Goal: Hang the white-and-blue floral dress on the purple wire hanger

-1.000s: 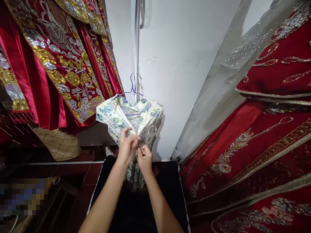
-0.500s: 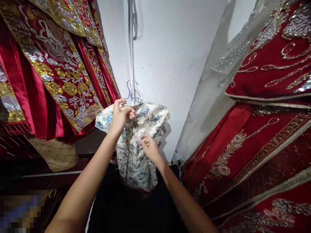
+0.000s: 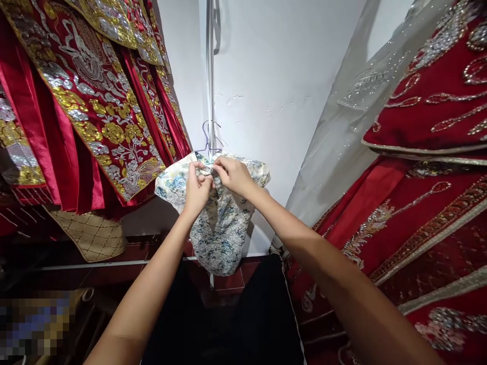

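A small cream dress with blue and green floral print (image 3: 220,228) hangs on a thin wire hanger (image 3: 208,138) against a white wall, straight ahead. My left hand (image 3: 197,188) and my right hand (image 3: 233,175) meet at the dress's collar, just below the hanger hook. Both pinch the collar fabric with closed fingers. The hem hangs loose below my wrists.
Red robes with gold and silver embroidery (image 3: 87,101) hang at the left. More red embroidered garments (image 3: 426,203) and a sheer sequined veil (image 3: 342,132) crowd the right. A vertical white pipe (image 3: 209,71) runs up the wall. A dark mat (image 3: 243,314) lies on the red floor below.
My right hand rose from the dress's middle to the collar beside my left hand. The dress hem has lifted slightly.
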Demonstrator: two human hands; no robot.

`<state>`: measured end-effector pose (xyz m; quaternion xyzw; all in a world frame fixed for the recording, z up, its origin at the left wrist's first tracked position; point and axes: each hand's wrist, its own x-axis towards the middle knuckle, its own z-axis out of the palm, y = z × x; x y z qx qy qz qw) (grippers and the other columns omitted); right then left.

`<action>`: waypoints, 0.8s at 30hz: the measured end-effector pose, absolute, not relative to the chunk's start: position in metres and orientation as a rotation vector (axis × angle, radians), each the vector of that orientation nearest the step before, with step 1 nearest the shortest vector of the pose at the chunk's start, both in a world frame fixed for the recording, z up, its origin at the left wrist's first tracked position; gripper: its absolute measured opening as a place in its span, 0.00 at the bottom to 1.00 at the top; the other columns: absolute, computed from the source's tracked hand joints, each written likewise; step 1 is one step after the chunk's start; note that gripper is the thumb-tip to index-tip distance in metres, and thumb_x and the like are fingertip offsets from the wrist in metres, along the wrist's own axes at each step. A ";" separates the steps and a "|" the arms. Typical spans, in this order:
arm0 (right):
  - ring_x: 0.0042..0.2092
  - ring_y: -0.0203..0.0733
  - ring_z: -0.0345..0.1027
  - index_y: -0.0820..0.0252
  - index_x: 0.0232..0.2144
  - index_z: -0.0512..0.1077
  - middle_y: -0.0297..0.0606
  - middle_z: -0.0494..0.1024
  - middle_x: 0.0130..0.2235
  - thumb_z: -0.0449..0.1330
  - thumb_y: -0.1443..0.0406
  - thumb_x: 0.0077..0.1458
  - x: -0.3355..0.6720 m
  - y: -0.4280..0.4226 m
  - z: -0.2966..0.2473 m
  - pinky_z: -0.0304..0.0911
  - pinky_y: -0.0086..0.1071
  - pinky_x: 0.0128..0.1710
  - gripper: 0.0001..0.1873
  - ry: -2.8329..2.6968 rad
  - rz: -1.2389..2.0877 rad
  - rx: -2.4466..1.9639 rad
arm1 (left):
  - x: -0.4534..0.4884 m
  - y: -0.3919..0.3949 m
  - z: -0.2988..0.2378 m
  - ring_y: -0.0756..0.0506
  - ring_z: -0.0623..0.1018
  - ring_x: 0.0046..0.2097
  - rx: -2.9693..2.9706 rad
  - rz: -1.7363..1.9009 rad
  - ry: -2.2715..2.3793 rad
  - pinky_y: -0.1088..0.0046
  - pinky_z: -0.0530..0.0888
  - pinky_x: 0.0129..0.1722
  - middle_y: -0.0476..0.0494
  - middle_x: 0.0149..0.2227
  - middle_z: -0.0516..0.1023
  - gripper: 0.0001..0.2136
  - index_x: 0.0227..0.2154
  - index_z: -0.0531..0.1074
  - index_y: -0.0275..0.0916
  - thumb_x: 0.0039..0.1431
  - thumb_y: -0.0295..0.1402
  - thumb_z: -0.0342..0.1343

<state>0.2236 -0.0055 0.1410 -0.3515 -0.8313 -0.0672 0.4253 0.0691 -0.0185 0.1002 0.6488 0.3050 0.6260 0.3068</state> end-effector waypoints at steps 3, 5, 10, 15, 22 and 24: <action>0.32 0.40 0.65 0.57 0.34 0.70 0.36 0.73 0.30 0.51 0.60 0.64 0.229 -0.002 0.147 0.56 0.32 0.34 0.10 -1.876 0.015 -0.861 | 0.062 -0.012 0.076 0.50 0.69 0.20 1.838 1.400 0.953 0.77 0.64 0.23 0.55 0.21 0.71 0.24 0.56 0.57 0.45 0.55 0.28 0.50; 0.31 0.39 0.64 0.57 0.33 0.69 0.35 0.71 0.29 0.53 0.56 0.63 0.241 0.005 0.155 0.58 0.31 0.33 0.12 -1.639 0.156 -0.821 | 0.054 -0.014 0.054 0.48 0.69 0.19 1.949 1.170 1.030 0.74 0.66 0.24 0.55 0.20 0.71 0.30 0.62 0.55 0.44 0.55 0.28 0.50; 0.30 0.35 0.63 0.57 0.28 0.69 0.31 0.68 0.26 0.62 0.56 0.55 0.288 0.015 0.159 0.63 0.30 0.37 0.12 -1.286 0.585 -0.632 | 0.028 -0.024 0.024 0.45 0.75 0.29 2.181 1.040 1.202 0.70 0.70 0.33 0.48 0.29 0.76 0.28 0.65 0.55 0.42 0.63 0.41 0.50; 0.29 0.34 0.65 0.57 0.25 0.68 0.30 0.67 0.25 0.59 0.66 0.54 0.327 -0.002 0.112 0.67 0.29 0.39 0.06 -0.855 1.049 -0.385 | 0.021 0.009 0.054 0.37 0.74 0.48 2.222 1.424 1.516 0.61 0.69 0.48 0.34 0.49 0.73 0.25 0.53 0.64 0.38 0.59 0.50 0.55; 0.35 0.38 0.73 0.58 0.29 0.69 0.37 0.75 0.29 0.41 0.72 0.63 0.318 -0.025 0.028 0.72 0.34 0.41 0.19 -0.404 1.223 -0.398 | 0.029 0.082 0.105 0.33 0.71 0.51 1.710 1.817 1.552 0.60 0.67 0.50 0.34 0.42 0.74 0.11 0.36 0.71 0.37 0.53 0.38 0.60; 0.33 0.35 0.72 0.58 0.29 0.68 0.34 0.74 0.28 0.42 0.74 0.62 0.313 -0.025 0.011 0.72 0.30 0.40 0.18 -0.298 1.225 -0.418 | 0.019 0.091 0.103 0.38 0.75 0.42 1.442 1.860 1.416 0.66 0.70 0.42 0.41 0.32 0.74 0.06 0.26 0.70 0.37 0.54 0.34 0.58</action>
